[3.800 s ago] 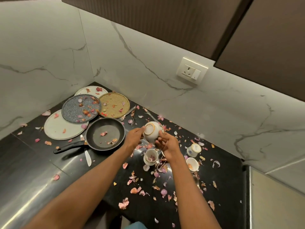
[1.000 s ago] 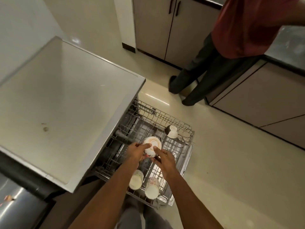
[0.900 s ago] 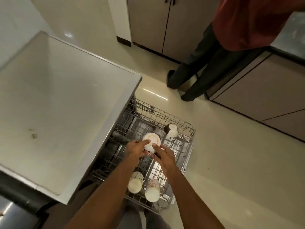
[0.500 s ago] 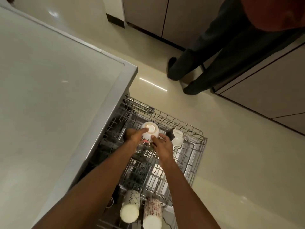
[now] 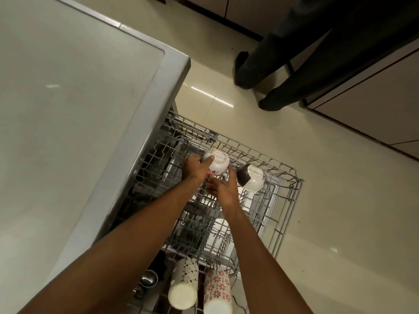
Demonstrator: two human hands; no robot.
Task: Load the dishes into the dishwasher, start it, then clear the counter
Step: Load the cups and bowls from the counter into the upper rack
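Dishwasher rack (image 5: 288, 214) is holding only three cups while both hands' curled fingers (image 5: 209, 160) are setting an upturned bowl (image 5: 217, 164) in, so loading is barely beginning.

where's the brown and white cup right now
In the head view, the brown and white cup lies tilted at the rack's far right, beside the bowl both hands hold.
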